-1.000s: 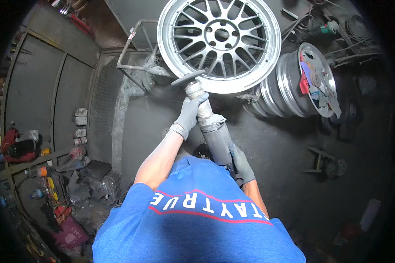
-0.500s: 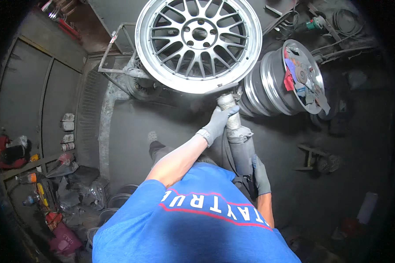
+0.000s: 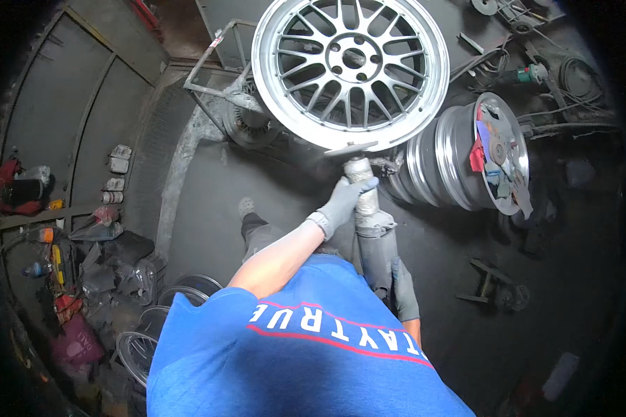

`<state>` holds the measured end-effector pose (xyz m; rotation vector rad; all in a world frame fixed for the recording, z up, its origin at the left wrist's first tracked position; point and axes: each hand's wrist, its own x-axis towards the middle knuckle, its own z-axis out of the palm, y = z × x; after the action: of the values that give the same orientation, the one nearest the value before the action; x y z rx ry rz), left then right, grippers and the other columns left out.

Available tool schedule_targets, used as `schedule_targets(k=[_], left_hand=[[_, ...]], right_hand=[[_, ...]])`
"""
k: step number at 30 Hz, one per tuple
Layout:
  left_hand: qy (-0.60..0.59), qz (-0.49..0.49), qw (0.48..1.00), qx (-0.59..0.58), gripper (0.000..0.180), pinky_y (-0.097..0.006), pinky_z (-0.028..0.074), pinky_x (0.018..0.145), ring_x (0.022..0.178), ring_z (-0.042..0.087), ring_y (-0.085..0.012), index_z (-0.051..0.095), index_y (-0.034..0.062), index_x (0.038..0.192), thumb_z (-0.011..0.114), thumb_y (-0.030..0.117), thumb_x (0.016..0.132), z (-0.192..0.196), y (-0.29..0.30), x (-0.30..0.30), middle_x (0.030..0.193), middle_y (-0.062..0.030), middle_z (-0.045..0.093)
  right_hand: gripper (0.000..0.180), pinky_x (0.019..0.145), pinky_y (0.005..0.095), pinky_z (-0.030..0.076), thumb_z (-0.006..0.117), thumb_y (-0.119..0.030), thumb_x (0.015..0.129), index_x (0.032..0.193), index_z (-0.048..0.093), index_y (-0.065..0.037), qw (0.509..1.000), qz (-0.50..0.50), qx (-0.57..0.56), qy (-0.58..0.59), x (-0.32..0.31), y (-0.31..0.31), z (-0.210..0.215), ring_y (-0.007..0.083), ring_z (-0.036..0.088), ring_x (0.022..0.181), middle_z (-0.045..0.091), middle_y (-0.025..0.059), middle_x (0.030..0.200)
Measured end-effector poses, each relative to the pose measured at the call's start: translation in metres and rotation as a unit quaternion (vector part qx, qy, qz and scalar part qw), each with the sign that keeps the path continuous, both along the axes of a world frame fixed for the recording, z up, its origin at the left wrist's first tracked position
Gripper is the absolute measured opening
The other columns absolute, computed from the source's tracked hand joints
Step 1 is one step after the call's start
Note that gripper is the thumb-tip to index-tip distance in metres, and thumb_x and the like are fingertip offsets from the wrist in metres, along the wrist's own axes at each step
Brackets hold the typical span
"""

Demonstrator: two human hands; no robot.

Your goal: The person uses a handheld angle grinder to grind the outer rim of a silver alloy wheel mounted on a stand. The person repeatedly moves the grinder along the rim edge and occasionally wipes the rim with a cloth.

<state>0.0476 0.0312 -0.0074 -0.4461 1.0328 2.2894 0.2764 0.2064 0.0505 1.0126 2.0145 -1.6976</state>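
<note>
Left hand (image 3: 346,200) and right hand (image 3: 403,288), both gloved, clench the angle grinder (image 3: 368,222), its disc touching the lower lip of the alloy wheel (image 3: 350,69). Judged risk: the disc snags and kicks, gouging the lip.

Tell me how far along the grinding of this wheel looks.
Midway, as far as one frame shows. The mesh-spoke wheel sits mounted on a stand, its lip bright. The gloved left hand and right hand hold the angle grinder, disc at the lower rim. Another wheel lies beside; how much remains is unclear.
</note>
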Motion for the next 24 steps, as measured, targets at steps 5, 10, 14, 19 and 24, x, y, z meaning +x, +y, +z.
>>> schedule_targets(k=[5,10,14,19,24], left_hand=[[-0.019,0.071,0.997,-0.038,0.035,-0.037,0.058,0.082,0.089,0.068,-0.0186,0.061,0.0083,0.116,0.081,0.016,0.089,0.005,-0.045,-0.010,0.101,-0.0043,0.068],[-0.018,0.077,0.995,-0.064,0.034,-0.038,0.058,0.083,0.090,0.068,-0.0190,0.061,0.0088,0.116,0.081,0.016,0.089,0.007,-0.038,-0.011,0.101,-0.0039,0.068],[-0.022,0.064,0.998,0.012,0.046,-0.037,0.054,0.092,0.102,0.067,-0.0180,0.061,0.0077,0.125,0.084,0.020,0.087,0.000,0.005,0.002,0.112,-0.0045,0.070],[0.008,0.010,0.996,0.086,0.033,-0.039,0.056,0.090,0.097,0.069,-0.0186,0.063,0.0098,0.116,0.082,0.020,0.090,0.008,0.074,-0.002,0.107,-0.0038,0.070],[-0.027,-0.027,0.992,0.124,0.031,-0.040,0.056,0.093,0.095,0.070,-0.0196,0.066,0.0085,0.114,0.082,0.021,0.090,0.021,0.109,-0.015,0.104,-0.0043,0.072]], right_hand=[[0.064,0.106,0.0345,0.045,0.055,-0.048,0.107,0.143,0.057,0.004,0.997,0.030,-0.061,-0.027,-0.032,-0.023,-0.010,0.0221,0.058,0.125,0.063,0.0161,0.138],[0.067,0.105,0.0342,0.046,0.056,-0.051,0.105,0.144,0.056,0.004,0.997,0.057,-0.047,-0.020,-0.045,-0.010,0.005,0.0220,0.059,0.124,0.063,0.0162,0.138],[0.064,0.106,0.0340,0.045,0.056,-0.049,0.106,0.143,0.057,0.003,0.999,0.051,0.006,-0.016,-0.031,0.027,0.019,0.0215,0.058,0.123,0.064,0.0145,0.137],[0.055,0.108,0.0335,0.043,0.052,-0.039,0.109,0.142,0.058,0.004,1.000,-0.015,0.000,0.001,-0.013,0.090,0.024,0.0206,0.057,0.124,0.064,0.0129,0.137],[0.056,0.105,0.0337,0.044,0.048,-0.041,0.110,0.140,0.059,0.005,0.995,0.031,0.084,0.032,-0.030,0.128,0.054,0.0206,0.058,0.120,0.066,0.0145,0.131]])
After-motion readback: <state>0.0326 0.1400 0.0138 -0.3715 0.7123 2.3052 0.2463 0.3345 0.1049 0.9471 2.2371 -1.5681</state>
